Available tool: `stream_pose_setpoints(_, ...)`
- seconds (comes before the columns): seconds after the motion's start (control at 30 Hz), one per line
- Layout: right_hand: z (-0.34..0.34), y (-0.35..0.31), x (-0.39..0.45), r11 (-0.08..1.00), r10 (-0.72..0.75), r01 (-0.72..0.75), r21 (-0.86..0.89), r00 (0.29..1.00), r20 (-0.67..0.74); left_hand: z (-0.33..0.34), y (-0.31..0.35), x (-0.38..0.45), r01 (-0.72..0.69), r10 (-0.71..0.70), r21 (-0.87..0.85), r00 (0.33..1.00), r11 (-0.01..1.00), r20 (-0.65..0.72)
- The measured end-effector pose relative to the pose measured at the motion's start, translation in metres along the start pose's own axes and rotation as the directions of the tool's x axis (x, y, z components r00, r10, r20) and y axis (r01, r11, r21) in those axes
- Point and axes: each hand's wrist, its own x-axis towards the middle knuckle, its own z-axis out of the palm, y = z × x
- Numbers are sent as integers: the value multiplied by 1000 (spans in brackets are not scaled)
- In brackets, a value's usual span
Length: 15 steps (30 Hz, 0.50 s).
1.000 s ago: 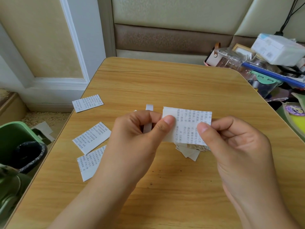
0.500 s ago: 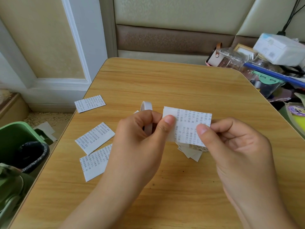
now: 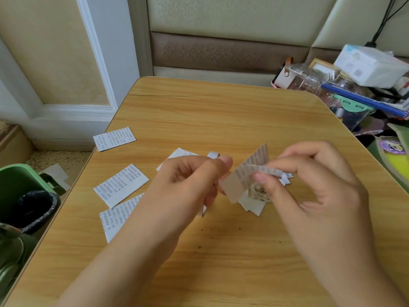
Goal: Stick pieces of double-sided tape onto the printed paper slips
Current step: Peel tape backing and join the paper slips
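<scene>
A printed paper slip [image 3: 252, 161] is held tilted above the table [image 3: 221, 111] between my two hands. Its lower left part [image 3: 232, 189] is blank and lies against the fingers of my left hand [image 3: 188, 182]. That hand also grips the white double-sided tape roll [image 3: 213, 155], of which only a sliver shows above the thumb. My right hand [image 3: 314, 187] pinches a strip of tape [image 3: 269, 170] that runs across the slip. Three more printed slips [image 3: 114, 138] [image 3: 121, 185] [image 3: 115, 220] lie on the table's left side.
Small white paper scraps [image 3: 252, 206] are piled under my hands, and another slip [image 3: 179, 154] peeks out behind my left hand. A green bin with a black liner [image 3: 22, 191] stands left of the table. Boxes and bags [image 3: 365, 85] crowd the right edge.
The slip has turned from facing me flat to tilted nearly edge-on. My right hand has shifted right and now pinches a tape strip across it; the camera has drifted slightly.
</scene>
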Motion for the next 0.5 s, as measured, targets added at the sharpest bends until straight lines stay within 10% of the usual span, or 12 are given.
stream_pose_setpoints(0.5, -10, 1, -3, 944, -327, 329, -6, 939, 105, -5, -1, 3, 18, -21, -26, 992, 1000, -121)
